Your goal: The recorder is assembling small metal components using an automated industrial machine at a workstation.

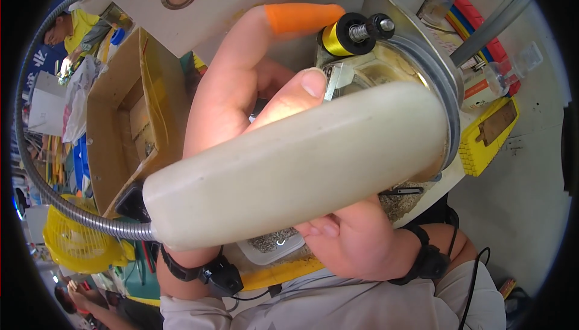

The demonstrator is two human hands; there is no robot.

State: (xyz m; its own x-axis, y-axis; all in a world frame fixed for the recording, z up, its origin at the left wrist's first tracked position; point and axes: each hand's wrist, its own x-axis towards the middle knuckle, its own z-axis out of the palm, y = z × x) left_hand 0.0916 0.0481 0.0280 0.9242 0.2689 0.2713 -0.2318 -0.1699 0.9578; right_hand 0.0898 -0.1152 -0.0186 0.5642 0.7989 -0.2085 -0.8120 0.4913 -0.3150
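My left hand [235,89] reaches over a machine, its index finger in an orange finger cot stretched to a spool of yellow thread [338,39]. The thumb lies bent beside a small shiny metal part [339,80], with other fingers curled beneath; whatever they pinch is hidden. A long off-white lamp head [295,161] covers much of the work between my hands. Below it, my right hand [353,242] has its fingers curled and pressed together, their tips partly covered. Near those fingers, a white tray [274,259] holds many tiny metal pieces.
A flexible metal lamp neck [45,185] arcs along the left. A cardboard box [105,131] and a yellow basket [78,233] stand there too. At right are a yellow bin [487,143] and a clear plastic bottle [500,77]. Other people sit at far left.
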